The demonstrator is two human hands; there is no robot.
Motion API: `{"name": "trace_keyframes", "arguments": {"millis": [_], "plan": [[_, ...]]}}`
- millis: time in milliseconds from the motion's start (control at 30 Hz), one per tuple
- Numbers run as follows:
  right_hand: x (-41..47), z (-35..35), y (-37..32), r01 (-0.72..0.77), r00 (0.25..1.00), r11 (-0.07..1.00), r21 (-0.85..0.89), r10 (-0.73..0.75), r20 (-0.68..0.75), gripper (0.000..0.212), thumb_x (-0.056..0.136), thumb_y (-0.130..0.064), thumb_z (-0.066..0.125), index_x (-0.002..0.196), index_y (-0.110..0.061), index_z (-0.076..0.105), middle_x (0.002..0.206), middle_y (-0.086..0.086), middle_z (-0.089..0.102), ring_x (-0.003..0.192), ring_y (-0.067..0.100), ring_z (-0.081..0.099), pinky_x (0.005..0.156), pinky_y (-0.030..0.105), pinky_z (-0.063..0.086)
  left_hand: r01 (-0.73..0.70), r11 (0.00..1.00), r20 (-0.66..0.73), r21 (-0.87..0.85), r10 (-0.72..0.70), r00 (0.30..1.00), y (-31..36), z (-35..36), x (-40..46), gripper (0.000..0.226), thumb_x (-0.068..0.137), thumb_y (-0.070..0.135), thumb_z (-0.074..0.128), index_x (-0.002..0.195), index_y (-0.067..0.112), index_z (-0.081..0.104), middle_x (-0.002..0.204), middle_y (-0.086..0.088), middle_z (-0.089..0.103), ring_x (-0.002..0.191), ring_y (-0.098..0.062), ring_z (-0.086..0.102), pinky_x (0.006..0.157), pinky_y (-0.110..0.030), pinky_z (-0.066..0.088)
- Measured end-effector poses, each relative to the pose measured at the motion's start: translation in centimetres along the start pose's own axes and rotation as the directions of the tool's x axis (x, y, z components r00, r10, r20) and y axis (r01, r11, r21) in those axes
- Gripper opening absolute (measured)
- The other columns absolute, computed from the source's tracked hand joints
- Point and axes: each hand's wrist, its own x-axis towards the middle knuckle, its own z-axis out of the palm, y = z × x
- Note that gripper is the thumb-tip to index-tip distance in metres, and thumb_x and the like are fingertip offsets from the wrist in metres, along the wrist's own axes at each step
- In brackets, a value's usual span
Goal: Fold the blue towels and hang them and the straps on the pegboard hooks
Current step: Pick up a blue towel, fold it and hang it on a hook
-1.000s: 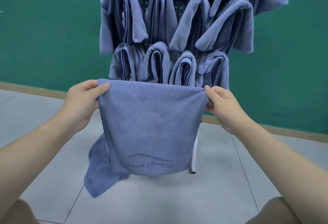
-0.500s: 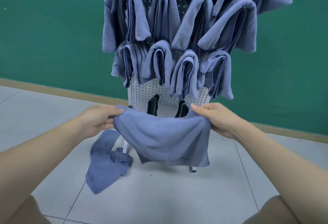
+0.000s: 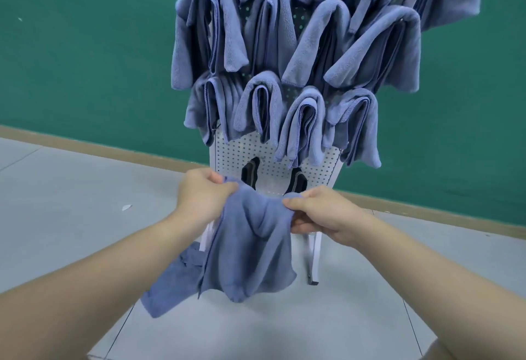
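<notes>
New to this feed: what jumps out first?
The white pegboard against the green wall, its upper part crowded with folded blue hung towels. In front, the left hand and right hand pinch a sagging blue towel by its top edge.

the towel (image 3: pixel 250 245) hangs between the left hand (image 3: pixel 199 197) and right hand (image 3: pixel 321 211), before the pegboard (image 3: pixel 236 151) bearing folded towels (image 3: pixel 284 74).
</notes>
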Motion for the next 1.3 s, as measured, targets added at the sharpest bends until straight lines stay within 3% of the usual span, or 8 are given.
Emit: {"name": "trace_keyframes", "arguments": {"millis": [267, 367, 500, 600, 733, 867, 1000, 1300], "plan": [[-0.9, 3.6, -1.1, 0.185, 0.980, 0.978, -0.094, -0.191, -0.051, 0.035, 0.107, -0.017, 0.053, 0.082, 0.002, 0.070, 0.069, 0.008, 0.066, 0.056, 0.011, 0.065, 0.070, 0.028, 0.062, -0.387, 0.907, 0.167, 0.166, 0.361, 0.917, 0.7, 2.2, -5.4, 0.017, 0.091, 0.014, 0.073, 0.075, 0.020, 0.069, 0.049, 0.013, 0.061, 0.046, -0.001, 0.052, 0.052, -0.013, 0.040], [-1.4, 3.6, -1.5, 0.217, 0.972, 0.965, -0.146, -0.227, -0.055, 0.041, 0.108, -0.027, 0.050, 0.079, -0.006, 0.071, 0.066, 0.001, 0.066, 0.061, 0.011, 0.066, 0.078, 0.030, 0.062, -0.354, 0.934, 0.184, 0.060, 0.338, 0.923, 0.3, 1.9, -5.5, 0.022, 0.094, 0.011, 0.070, 0.078, 0.025, 0.075, 0.064, 0.013, 0.072, 0.060, -0.007, 0.068, 0.069, -0.034, 0.059], [-1.7, 3.6, -1.7, 0.303, 0.945, 0.913, -0.273, -0.326, -0.041, 0.052, 0.104, -0.041, 0.057, 0.081, 0.004, 0.069, 0.069, 0.014, 0.067, 0.069, 0.014, 0.066, 0.085, 0.042, 0.062, -0.447, 0.894, 0.182, -0.044, 0.447, 0.876, -0.2, 1.8, -5.9, 0.031, 0.098, 0.008, 0.065, 0.080, 0.028, 0.079, 0.084, 0.006, 0.075, 0.083, -0.022, 0.071, 0.078, -0.051, 0.060], [-1.7, 3.1, -1.8, 0.345, 0.923, 0.889, -0.302, -0.380, -0.061, 0.049, 0.102, -0.039, 0.061, 0.082, 0.005, 0.068, 0.067, 0.013, 0.065, 0.068, 0.017, 0.066, 0.080, 0.043, 0.060, -0.422, 0.894, 0.227, -0.150, 0.447, 0.865, 0.1, 1.9, -5.6, 0.043, 0.099, -0.001, 0.060, 0.083, 0.032, 0.082, 0.105, 0.017, 0.073, 0.101, -0.011, 0.069, 0.089, -0.047, 0.059], [-1.9, 1.8, -2.7, 0.374, 0.892, 0.863, -0.339, -0.435, -0.124, 0.041, 0.107, -0.030, 0.052, 0.076, -0.004, 0.058, 0.065, 0.003, 0.053, 0.065, 0.018, 0.059, 0.059, 0.022, 0.047, -0.388, 0.885, 0.295, -0.256, 0.454, 0.841, 1.2, 1.0, -4.2, 0.047, 0.099, -0.012, 0.053, 0.096, 0.027, 0.079, 0.121, 0.007, 0.070, 0.113, -0.013, 0.067, 0.089, -0.025, 0.056], [-2.6, 1.2, -3.1, 0.516, 0.837, 0.768, -0.381, -0.546, 0.033, 0.043, 0.104, -0.035, 0.050, 0.078, -0.001, 0.046, 0.071, 0.005, 0.042, 0.067, 0.018, 0.041, 0.067, 0.036, 0.036, -0.726, 0.686, 0.289, 0.048, 0.687, 0.667, 2.0, -0.9, -2.6, 0.033, 0.091, 0.012, 0.061, 0.121, 0.025, 0.066, 0.125, 0.013, 0.061, 0.122, -0.008, 0.057, 0.099, -0.019, 0.044], [-4.1, 1.0, -3.5, 0.591, 0.793, 0.673, -0.445, -0.586, 0.168, 0.041, 0.107, -0.025, 0.053, 0.069, -0.017, 0.039, 0.060, -0.014, 0.030, 0.056, 0.006, 0.029, 0.055, 0.020, 0.026, -0.870, 0.451, 0.492, 0.200, 0.722, 0.487, 1.8, -1.6, -1.8, 0.029, 0.088, 0.026, 0.063, 0.115, 0.016, 0.065, 0.115, 0.006, 0.064, 0.113, -0.017, 0.056, 0.101, -0.033, 0.043], [-4.4, 0.3, -3.6, 0.586, 0.782, 0.693, -0.421, -0.619, 0.069, 0.041, 0.110, -0.030, 0.046, 0.078, -0.004, 0.042, 0.071, -0.002, 0.034, 0.063, 0.009, 0.031, 0.059, 0.027, 0.028, -0.572, 0.820, 0.573, -0.011, 0.474, 0.669, 1.8, -2.1, -2.2, 0.043, 0.082, 0.047, 0.078, 0.077, 0.007, 0.061, 0.077, -0.007, 0.061, 0.075, -0.022, 0.059, 0.070, -0.032, 0.051]]}}
